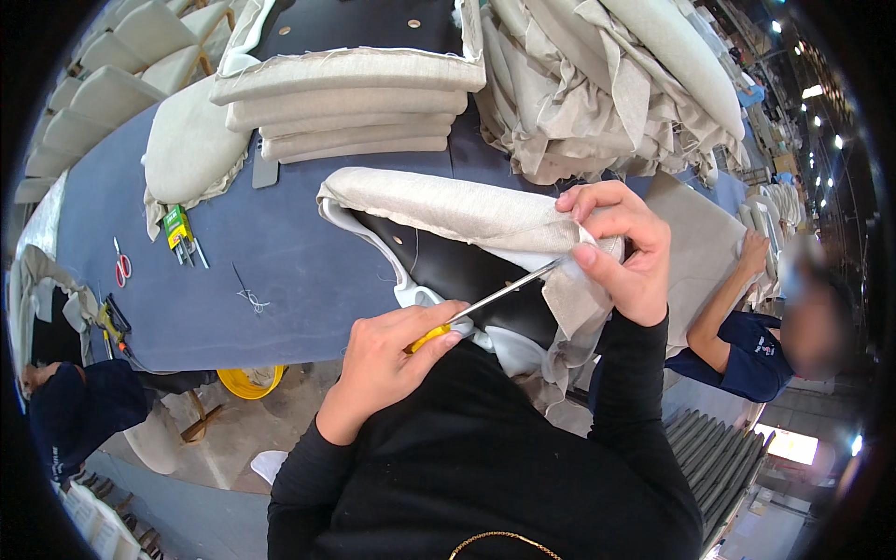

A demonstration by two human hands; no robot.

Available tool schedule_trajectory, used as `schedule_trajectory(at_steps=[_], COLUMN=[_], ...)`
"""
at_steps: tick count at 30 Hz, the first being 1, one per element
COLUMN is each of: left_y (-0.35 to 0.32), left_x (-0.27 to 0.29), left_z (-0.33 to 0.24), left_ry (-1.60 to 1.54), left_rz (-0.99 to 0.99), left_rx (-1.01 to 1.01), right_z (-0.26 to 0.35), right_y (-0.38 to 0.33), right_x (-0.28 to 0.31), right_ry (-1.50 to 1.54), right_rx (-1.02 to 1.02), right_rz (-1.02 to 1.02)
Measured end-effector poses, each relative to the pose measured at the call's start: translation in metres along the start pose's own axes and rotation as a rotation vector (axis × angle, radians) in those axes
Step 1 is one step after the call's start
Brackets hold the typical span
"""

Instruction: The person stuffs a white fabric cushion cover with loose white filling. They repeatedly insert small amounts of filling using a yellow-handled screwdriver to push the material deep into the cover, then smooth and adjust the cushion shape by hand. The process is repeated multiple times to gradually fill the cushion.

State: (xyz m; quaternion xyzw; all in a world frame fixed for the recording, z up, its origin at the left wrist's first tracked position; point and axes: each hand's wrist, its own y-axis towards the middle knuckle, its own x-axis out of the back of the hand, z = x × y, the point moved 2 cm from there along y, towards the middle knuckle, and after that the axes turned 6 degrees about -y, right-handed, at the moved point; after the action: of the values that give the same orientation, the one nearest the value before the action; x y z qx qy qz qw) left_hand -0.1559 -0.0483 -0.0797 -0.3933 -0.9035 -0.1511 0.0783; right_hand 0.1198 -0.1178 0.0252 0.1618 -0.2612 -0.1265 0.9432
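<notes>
A screwdriver (502, 295) with a yellow handle is gripped in my left hand (385, 359), fingers closed around the handle. Its metal shaft slants up to the right, and the tip meets a fabric fold at the corner of a chair cushion panel (448, 201). That panel has beige fabric over white padding and a black backing board (443, 257); it rests at the table's near edge, against my body. My right hand (627, 247) pinches the beige fabric at this corner, thumb close to the screwdriver tip. A loose flap of fabric (574, 299) hangs below it.
Stacked upholstered panels (355, 105) and a heap of beige covers (607, 103) occupy the far side of the blue table (308, 317). Red-handled scissors (122, 269), a green-yellow packet (177, 229) and loose thread (250, 297) lie leftward. Co-workers stand left (84, 411) and right (751, 350).
</notes>
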Motion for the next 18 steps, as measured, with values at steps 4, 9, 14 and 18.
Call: schedule_trajectory(at_steps=[4,9,14,18], left_y=[0.003,0.012,0.002,0.005], left_x=[0.004,0.015,0.028,0.021], left_z=[0.0,-0.009,-0.001,-0.006], left_ry=[-0.02,0.0,-0.065,-0.096], left_rz=[-0.04,-0.03,-0.005,-0.014], left_rx=[-0.052,-0.069,-0.019,-0.003], right_z=[-0.003,-0.004,-0.011,-0.015], right_y=[0.002,0.001,-0.005,-0.007], right_x=[0.004,0.003,0.007,0.008], right_ry=[0.053,0.113,0.13,0.123], right_rx=[0.184,0.16,0.003,-0.007], right_rz=[0.094,0.089,-0.04,-0.053])
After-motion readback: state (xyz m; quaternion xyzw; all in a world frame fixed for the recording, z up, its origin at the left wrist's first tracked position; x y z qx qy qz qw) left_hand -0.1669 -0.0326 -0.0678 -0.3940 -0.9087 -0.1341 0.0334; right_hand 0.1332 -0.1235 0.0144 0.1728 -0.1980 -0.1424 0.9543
